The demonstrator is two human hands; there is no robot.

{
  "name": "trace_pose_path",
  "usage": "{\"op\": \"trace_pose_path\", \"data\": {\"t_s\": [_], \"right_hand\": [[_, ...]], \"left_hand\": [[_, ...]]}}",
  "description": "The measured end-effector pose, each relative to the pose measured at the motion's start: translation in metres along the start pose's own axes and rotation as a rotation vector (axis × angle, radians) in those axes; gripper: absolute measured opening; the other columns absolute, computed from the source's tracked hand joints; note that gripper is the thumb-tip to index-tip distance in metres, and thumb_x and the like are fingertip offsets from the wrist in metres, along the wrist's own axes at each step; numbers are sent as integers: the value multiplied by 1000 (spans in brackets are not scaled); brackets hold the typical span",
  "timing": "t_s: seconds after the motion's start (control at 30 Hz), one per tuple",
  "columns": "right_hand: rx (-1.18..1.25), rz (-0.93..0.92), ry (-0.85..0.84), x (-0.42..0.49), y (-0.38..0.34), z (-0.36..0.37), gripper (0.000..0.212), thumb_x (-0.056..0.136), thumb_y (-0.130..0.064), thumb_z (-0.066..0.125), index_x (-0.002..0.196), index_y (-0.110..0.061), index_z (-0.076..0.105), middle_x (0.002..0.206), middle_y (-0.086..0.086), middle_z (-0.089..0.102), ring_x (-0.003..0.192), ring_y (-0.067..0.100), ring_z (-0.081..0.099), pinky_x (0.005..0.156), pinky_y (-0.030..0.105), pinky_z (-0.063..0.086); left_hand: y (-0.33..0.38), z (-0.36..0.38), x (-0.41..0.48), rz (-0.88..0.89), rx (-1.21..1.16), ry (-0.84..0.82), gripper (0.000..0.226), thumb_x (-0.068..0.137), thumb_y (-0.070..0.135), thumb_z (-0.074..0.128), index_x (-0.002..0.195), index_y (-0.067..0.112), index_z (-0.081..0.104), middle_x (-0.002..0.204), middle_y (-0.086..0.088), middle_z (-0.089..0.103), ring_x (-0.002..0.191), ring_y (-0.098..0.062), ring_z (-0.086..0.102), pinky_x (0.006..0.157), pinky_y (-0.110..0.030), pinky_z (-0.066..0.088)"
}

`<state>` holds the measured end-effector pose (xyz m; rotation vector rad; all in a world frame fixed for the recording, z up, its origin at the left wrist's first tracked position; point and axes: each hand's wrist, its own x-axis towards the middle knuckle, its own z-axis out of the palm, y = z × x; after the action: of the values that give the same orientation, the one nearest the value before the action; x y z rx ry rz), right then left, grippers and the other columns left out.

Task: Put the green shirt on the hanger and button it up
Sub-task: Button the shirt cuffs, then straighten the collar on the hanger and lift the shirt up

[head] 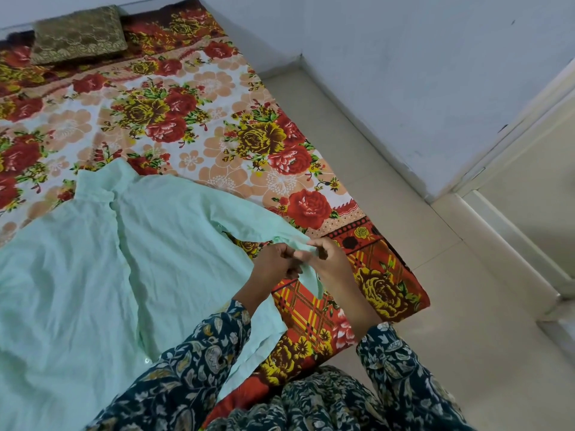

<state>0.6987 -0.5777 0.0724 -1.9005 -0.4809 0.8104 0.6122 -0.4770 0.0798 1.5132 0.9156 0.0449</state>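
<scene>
Across a floral bedsheet [202,126] filling the frame's upper left, the green shirt [93,259] lies spread flat for access, while left hand [277,259] and right hand [329,259] pinch its sleeve cuff [306,248] at centre, likely fastening it.

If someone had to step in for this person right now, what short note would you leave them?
Left hand and right hand: both pinch the cuff of the green shirt, at the end of one sleeve.
Shirt: spread out flat on the floral bedsheet, collar towards the far end of the bed.
Hanger: none in view.
Done: shirt laid out; whether the front is buttoned is unclear.
Left: find the hanger, put the shirt on it, button it up.
</scene>
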Motion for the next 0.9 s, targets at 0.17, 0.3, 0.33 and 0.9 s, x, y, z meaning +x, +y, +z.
{"op": "trace_pose_path", "data": {"t_s": [0.17,0.3,0.33,0.9], "right_hand": [[-156,16,70,6,0,-6,19,83,-13,65,99,-3,67,85,4,62,72,14,54,52,14,34],[-48,95,92,4,2,-6,10,82,-8,64,89,-2,67,80,10,62,72,22,56,60,27,38],[-58,104,92,3,3,-5,12,82,-9,63,92,-2,66,84,9,62,75,23,57,63,27,40],[8,160,-201,-17,-53,150,18,88,-1,48,79,-12,59,70,3,62,57,11,55,55,20,43]], "left_hand": [[1,4,4,15,-9,-70,13,83,-1,62,71,4,59,63,-13,63,44,-9,58,53,-22,50],[-1,1,7,31,-33,-142,14,83,-3,60,72,5,59,65,-13,63,48,-9,59,58,-24,50],[-2,1,7,26,-17,-157,11,84,-3,59,75,2,59,66,-13,63,48,-7,60,55,-21,52],[-66,-179,-61,-41,-57,170,18,90,7,50,78,17,57,78,1,68,66,-10,65,59,-20,46]]}}
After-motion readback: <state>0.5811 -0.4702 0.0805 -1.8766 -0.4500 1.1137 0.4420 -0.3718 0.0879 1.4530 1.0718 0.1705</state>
